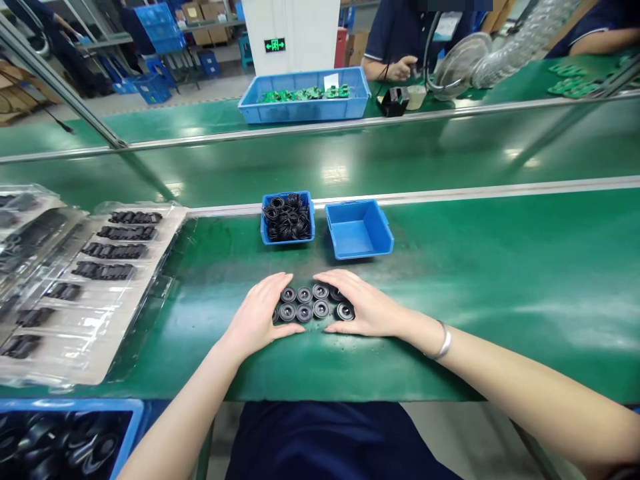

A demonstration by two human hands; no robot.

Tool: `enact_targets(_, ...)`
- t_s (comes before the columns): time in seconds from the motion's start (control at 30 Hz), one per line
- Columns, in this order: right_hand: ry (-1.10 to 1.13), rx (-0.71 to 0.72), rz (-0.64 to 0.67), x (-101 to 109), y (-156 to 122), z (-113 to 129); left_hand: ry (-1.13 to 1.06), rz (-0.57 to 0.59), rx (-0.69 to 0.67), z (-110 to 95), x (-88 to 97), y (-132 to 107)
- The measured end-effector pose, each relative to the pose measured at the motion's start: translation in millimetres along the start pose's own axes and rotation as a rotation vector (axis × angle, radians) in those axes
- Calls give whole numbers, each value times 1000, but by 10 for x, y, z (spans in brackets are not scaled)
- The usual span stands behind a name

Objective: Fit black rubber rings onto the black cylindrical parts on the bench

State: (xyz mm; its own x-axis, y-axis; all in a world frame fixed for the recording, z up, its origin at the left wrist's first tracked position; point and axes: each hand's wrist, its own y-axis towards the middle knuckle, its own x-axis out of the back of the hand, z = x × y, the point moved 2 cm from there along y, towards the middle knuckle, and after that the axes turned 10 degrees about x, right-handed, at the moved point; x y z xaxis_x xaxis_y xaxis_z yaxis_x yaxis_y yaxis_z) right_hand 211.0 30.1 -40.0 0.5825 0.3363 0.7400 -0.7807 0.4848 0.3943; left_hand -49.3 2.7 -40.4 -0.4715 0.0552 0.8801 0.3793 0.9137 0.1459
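Observation:
Small black round parts (305,294) with ringed faces and a small centre detail lie flat on the green table in two tight rows. My left hand (260,310) curves around the left end of these rows, thumb on the near side and fingers on the far side, spread apart. Around the right end, my right hand (367,307) makes the same open curve and partly covers the last parts. Just beyond the hands stand a blue bin (263,233) filled with black coiled rings or cables (287,217) and an empty blue bin (357,237).
Clear plastic trays (125,320) with rows of black parts (114,251) lie at the left. A blue crate (133,427) of black round pieces sits at lower left. Across a metal rail are a long blue bin (305,113) of green circuit boards and a co-worker's hand (401,69).

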Motion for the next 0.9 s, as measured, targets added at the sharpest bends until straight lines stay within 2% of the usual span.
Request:
enact_targets(0.17,8,15,-3,10,-44,-13,-30,9,-108,-118,-34,59)
enact_targets(0.43,7,-18,4,17,-273,188,-21,6,-122,-284,-165,-23)
enact_targets(0.5,21,-14,-19,37,-300,205,-19,3,-119,-301,-140,-47)
enact_targets(0.6,44,-28,-122,79,-321,176,-49,-33,-79,-324,4,7)
enact_targets(0.67,51,-55,-218,105,-326,133,-62,-115,-31,-333,147,147)
enact_targets(0.77,49,-82,-345,135,-315,73,16,-274,9,-328,323,513)
enact_targets(0.9,49,-92,-432,159,-292,41,90,-267,10,-292,350,1069)
